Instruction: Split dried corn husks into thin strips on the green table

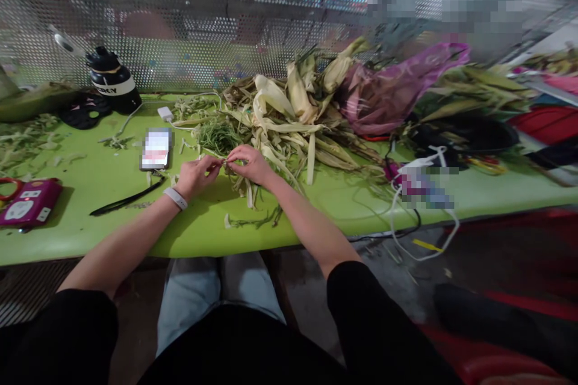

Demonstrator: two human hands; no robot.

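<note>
My left hand [198, 174] and my right hand [248, 163] meet fingertip to fingertip above the green table [198, 234]. Both are pinched closed. Whatever lies between the fingertips is too small to make out. Just behind them sits a small heap of thin green stalks [217, 137]. Pale dry husk strips [275, 162] spread beside and under my right hand. A few loose green sprigs [255, 221] lie on the table in front of the hands.
Behind stand a corn husk pile [293, 96] and a purple plastic bag [383, 93]. Leftward are a phone [156, 149] with a black strap [129, 200], a dark bottle [112, 81] and a magenta power strip [34, 203]. White cables [392, 225] hang over the edge at right.
</note>
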